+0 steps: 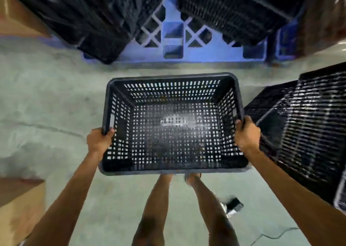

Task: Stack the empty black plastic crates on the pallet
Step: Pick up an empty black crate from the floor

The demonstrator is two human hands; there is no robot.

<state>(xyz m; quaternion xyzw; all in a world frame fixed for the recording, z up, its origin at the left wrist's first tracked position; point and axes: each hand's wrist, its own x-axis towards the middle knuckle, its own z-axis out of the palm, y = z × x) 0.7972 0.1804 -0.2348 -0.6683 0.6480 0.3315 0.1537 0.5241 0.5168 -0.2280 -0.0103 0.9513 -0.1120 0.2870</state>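
A 2-handed grip holds 1 empty black plastic crate [174, 124] by its side rims, open side up. The left hand [99, 141] is wrapped tightly over the left rim toward the near corner; the right hand [246, 135] is wrapped the same way over the right rim. Both are closed firmly on the crate, with the fingers curled over the edge.

Between the 2 hands the crate's perforated floor shows nothing inside it. The crate hangs clear of the concrete floor [46, 105], in front of the person's bare legs [187, 208].

Straight ahead of the grip, beyond the crate's far rim, lies a blue plastic pallet [187, 56]. On it stand 2 stacks of black crates: a left stack [80, 15] and a right stack [234, 9], with a bare strip of pallet between them. Just to the right of the right hand, more black crates [303, 129] stand or lean off the pallet. Cardboard boxes [16, 208] sit out to the left of the left hand. The edges of the view are blurred.

Judged from this, the step in hand is carrying: the crate is lifted but not yet placed. The next move probably calls for stepping toward the pallet, raising the crate above 1 stack, lining up its base with the top rim there, and lowering it level so that it nests. The stack tops are out of view, so which stack suits cannot be told.
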